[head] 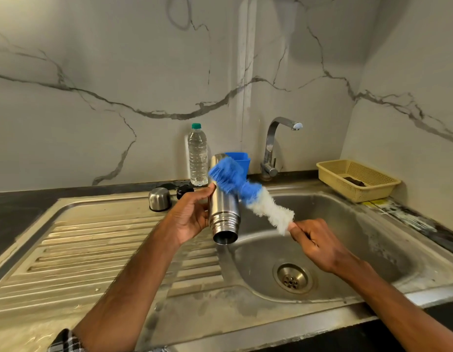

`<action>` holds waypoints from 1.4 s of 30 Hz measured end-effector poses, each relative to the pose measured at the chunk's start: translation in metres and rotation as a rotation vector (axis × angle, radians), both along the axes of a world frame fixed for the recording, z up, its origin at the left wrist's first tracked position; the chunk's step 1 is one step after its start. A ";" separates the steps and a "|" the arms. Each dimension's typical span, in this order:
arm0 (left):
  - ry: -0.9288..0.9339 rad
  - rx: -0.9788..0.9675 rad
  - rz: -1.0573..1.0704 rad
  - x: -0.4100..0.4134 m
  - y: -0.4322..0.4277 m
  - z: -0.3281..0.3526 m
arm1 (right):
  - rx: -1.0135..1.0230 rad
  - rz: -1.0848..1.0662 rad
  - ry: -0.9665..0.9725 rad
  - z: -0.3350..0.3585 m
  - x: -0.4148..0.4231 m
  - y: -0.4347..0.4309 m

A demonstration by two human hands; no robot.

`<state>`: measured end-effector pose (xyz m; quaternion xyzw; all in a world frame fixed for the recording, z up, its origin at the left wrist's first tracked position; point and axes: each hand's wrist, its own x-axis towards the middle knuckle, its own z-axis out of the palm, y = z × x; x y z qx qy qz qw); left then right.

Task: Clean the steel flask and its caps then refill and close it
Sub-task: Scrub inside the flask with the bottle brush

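My left hand [188, 215] grips the steel flask [224, 212] around its body, above the left edge of the sink basin. The flask is tipped so its open threaded mouth points down toward me. My right hand [314, 241] holds the handle end of a bottle brush [248, 193] with blue and white bristles. The bristles lie across the outside of the flask's upper body. A steel cap [159, 198] stands upside down on the back of the draining board. A small black inner cap [184, 191] lies just right of it.
A clear plastic water bottle [198, 156] with a green lid stands at the back wall beside a blue container [239, 160]. The tap [272, 146] rises behind the sink basin [347, 250]; its drain [292, 276] is open. A yellow basket [357, 179] sits at the right.
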<state>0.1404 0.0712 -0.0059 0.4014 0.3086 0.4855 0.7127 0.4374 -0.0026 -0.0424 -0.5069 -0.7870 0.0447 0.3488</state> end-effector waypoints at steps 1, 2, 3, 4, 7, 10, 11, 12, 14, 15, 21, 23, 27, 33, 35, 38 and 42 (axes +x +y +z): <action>0.000 -0.005 -0.009 0.001 0.000 0.000 | 0.000 0.028 -0.014 -0.001 0.000 -0.001; -0.003 -0.007 -0.025 0.001 0.000 0.000 | 0.002 0.040 -0.027 0.000 -0.001 -0.001; 0.005 0.002 -0.039 0.001 0.000 0.000 | -0.001 0.023 -0.025 0.000 -0.001 0.000; 0.018 0.015 -0.053 0.002 -0.001 0.000 | -0.004 -0.011 -0.002 0.001 0.000 0.000; 0.030 0.023 -0.080 0.007 -0.002 -0.001 | 0.001 -0.041 0.033 0.000 0.001 0.002; 0.029 0.052 -0.107 0.009 -0.002 -0.001 | -0.003 -0.057 0.038 0.000 0.001 0.004; 0.043 0.060 -0.115 0.009 -0.002 -0.002 | -0.009 -0.088 0.062 0.000 0.002 0.006; 0.053 0.064 -0.125 0.009 -0.002 -0.003 | -0.013 -0.099 0.080 0.000 0.003 0.006; 0.062 0.070 -0.142 0.010 -0.001 -0.005 | -0.005 -0.059 0.074 0.000 0.001 0.004; 0.072 0.079 -0.150 0.010 0.000 -0.005 | 0.003 -0.041 0.060 0.000 -0.001 0.004; 0.099 0.095 -0.166 0.014 -0.003 -0.004 | -0.029 -0.090 0.092 0.000 0.004 0.007; 0.118 0.108 -0.164 0.014 -0.004 -0.003 | -0.025 -0.108 0.073 0.001 0.002 0.006; 0.155 0.113 -0.186 0.013 -0.005 -0.004 | -0.047 -0.153 0.100 0.002 0.000 0.008; 0.159 0.110 -0.205 0.011 -0.003 -0.004 | -0.063 -0.209 0.112 0.003 0.001 0.010; 0.163 0.115 -0.222 0.014 -0.006 -0.002 | -0.045 -0.180 0.114 0.004 -0.001 0.009; 0.203 0.133 -0.220 0.014 -0.008 -0.003 | -0.025 -0.169 0.109 0.005 0.002 0.009; 0.211 0.098 -0.210 0.016 -0.009 -0.003 | -0.023 -0.207 0.120 0.005 0.006 0.011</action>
